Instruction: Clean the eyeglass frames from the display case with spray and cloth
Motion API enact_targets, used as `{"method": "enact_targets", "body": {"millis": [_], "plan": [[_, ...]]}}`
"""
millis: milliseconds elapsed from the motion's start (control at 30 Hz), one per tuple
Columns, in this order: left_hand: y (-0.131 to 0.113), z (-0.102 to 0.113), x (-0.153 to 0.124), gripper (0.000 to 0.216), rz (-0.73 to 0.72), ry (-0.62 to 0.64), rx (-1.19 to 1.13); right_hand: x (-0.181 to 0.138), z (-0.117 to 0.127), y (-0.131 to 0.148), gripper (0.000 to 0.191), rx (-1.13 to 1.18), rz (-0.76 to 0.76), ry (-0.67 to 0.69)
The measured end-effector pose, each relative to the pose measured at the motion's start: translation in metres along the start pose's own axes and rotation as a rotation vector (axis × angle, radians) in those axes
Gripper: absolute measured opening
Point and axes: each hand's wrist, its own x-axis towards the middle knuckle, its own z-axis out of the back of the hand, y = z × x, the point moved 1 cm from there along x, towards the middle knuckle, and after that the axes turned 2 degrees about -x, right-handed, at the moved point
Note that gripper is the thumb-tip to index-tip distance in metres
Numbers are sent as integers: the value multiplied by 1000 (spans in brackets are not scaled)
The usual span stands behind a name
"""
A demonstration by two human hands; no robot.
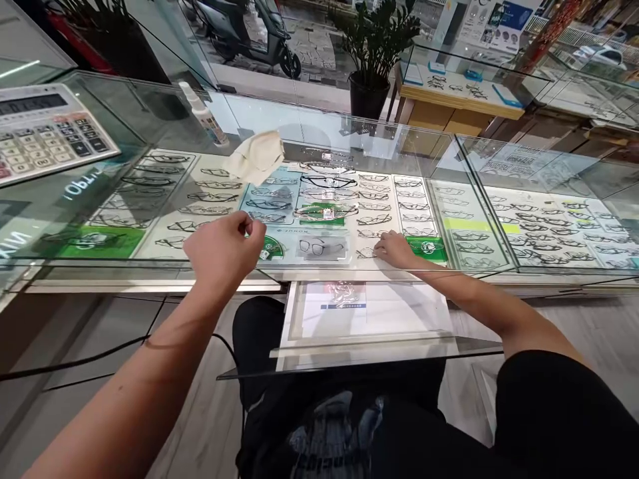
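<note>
Got bare left hand (224, 246) loosely fisted at nine o'clock, bare right hand (395, 251) half-curled at three; can't tell any grip. Can spot black-rimmed eyeglasses (329, 181), seemingly atop the clear glass counter (309, 272), at twelve. Looks mid-job; can't judge the remainder.

**Little legible print at the counter**

A small word resembling "JOHOM" (293, 231) stood on the blue display board (290, 242). Pale letters (82, 183) on the left glass ran reversed or cut off; calculator (44, 130) digits, poster (499, 23) print and shirt (334, 432) lettering were unreadable.
</note>
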Motion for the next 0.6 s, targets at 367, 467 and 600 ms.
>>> {"method": "enact_targets", "body": {"millis": [367,467,600], "plan": [[-5,2,-2,26,19,10,-16,-1,1,3,28,-45,45,86],[-5,3,-2,28,16,16,-16,-3,4,5,25,-40,49,73],[-5,2,-2,28,25,11,-12,13,15,-3,31,-32,-9,-10]]}}
